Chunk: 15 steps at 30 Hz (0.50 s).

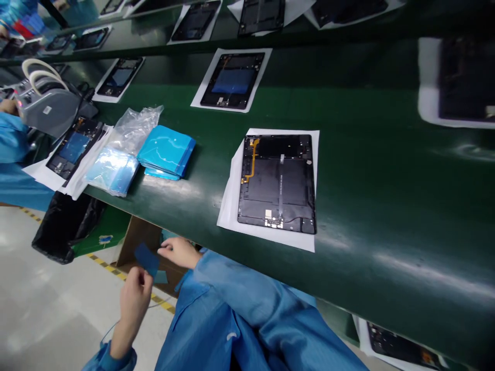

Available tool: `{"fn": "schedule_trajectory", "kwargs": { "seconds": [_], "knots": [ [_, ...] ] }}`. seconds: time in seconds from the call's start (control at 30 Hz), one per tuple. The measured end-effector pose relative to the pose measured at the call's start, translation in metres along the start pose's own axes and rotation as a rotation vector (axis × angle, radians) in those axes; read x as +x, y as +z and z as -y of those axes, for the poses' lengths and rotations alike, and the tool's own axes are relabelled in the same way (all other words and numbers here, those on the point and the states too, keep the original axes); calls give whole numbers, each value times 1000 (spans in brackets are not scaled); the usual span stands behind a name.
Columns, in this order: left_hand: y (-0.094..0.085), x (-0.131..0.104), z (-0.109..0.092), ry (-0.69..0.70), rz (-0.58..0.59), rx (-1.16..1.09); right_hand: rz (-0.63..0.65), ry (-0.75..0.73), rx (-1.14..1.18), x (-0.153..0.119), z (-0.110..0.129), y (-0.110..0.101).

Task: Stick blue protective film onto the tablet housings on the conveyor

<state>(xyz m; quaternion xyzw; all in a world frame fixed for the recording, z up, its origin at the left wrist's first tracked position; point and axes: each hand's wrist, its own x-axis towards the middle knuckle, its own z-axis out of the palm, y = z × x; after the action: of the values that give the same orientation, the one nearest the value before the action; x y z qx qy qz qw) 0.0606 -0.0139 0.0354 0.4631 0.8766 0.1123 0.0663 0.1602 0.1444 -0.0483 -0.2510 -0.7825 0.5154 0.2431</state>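
Note:
Below the bench edge, my left hand point(135, 296) pinches a small dark blue sheet of film point(147, 259) at its lower end. My right hand point(181, 252) is closed in a pinch beside the film's right edge; what its fingertips hold, if anything, is too small to make out. Both hands are over an open cardboard box point(129, 242) under the bench, where a paler blue piece point(160, 277) shows. On the green bench in front of me, an opened tablet housing point(276, 185) with black insides and an orange flex cable lies on white paper point(229, 211).
Left on the bench are a stack of blue film sheets point(166, 152), a bagged stack point(112, 170) and a grey machine point(50, 103). More tablet housings point(234, 80) lie on papers farther back. A co-worker's blue sleeve point(13, 139) shows at far left, above a black-lined bin point(58, 226).

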Motion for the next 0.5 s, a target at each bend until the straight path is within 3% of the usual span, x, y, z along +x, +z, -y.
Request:
{"fn": "schedule_trajectory", "kwargs": {
  "seconds": [0.1,0.23,0.5],
  "knots": [
    [11,-19,-23,147,-58,-50,61,57,61,-24,18,2],
    [16,-31,-44,290,-159,-81,33,117,76,-54,39,-19],
    [0,-28,-78,469,-310,-154,62,-11,91,-79,61,-73]
  ]
}}
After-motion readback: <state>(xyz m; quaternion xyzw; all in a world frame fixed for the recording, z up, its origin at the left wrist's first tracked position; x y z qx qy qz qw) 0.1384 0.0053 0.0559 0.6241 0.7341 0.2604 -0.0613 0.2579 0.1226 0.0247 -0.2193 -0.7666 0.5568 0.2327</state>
